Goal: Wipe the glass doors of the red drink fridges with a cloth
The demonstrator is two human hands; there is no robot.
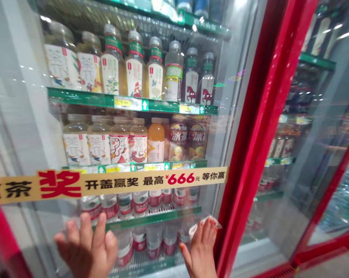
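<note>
Fingers stretched up and spread, my left hand [87, 247] is in front of the fridge's glass door [47, 231] at the lower left, with nothing visible in it. Whether it touches the glass I cannot tell. Near the right edge of the door, my right hand [201, 247] lies with its fingers flat over a thin white cloth [193, 231], held against the glass. Only edges of the cloth show beside the fingers; the rest is hidden. Just above both hands, a yellow strip [139, 183] with printed characters crosses the door.
Behind the glass, shelves hold bottled teas [112, 65], an orange drink bottle [156, 139] and red-labelled water bottles [140, 201]. Green shelf edges [90, 96] carry price tags. A red door frame [249, 154] runs along the right, with another stocked fridge section beyond it.
</note>
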